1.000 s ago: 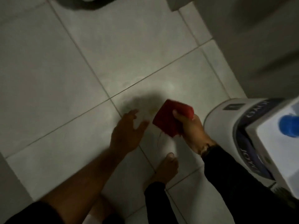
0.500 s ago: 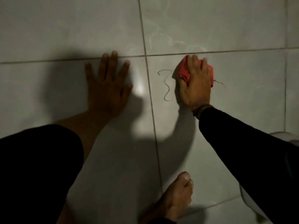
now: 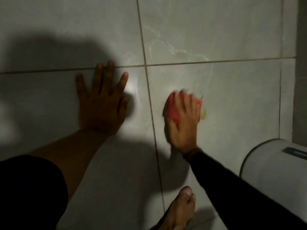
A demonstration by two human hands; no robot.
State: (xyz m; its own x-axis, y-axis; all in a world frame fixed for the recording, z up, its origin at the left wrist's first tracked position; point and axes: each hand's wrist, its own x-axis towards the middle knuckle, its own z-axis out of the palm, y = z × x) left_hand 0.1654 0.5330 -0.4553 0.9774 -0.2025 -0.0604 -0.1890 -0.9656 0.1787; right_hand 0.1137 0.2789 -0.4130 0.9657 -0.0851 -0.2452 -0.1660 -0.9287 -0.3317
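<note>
The right hand [image 3: 182, 120] has slid the cloth [image 3: 172, 112] back toward the person since half a second ago, away from the grout cross. The thin squiggle that lay left of the cloth is gone from that spot, and the left hand [image 3: 103, 105] has stayed put.

Nearest, a bare foot [image 3: 181, 211] stands on the floor [image 3: 232, 39], just right of a grout line [image 3: 157, 163]. To its right, the rounded end of a white appliance [image 3: 274, 171] comes in from the edge.

Further out, the right hand lies on the red cloth with fingers spread flat over it, pressing it to the tile. The hand is motion-blurred, so the fingertips are unclear. A small yellow spot [image 3: 203, 114] shows just beside the cloth's right edge, and a thin dark strand [image 3: 201, 96] curls at its far right corner.

Left of the grout line, well apart from the cloth, the left hand rests palm down in shadow, fingers straight and splayed, holding nothing.

Farthest right, a darker strip [image 3: 301, 80] borders the tiles.
</note>
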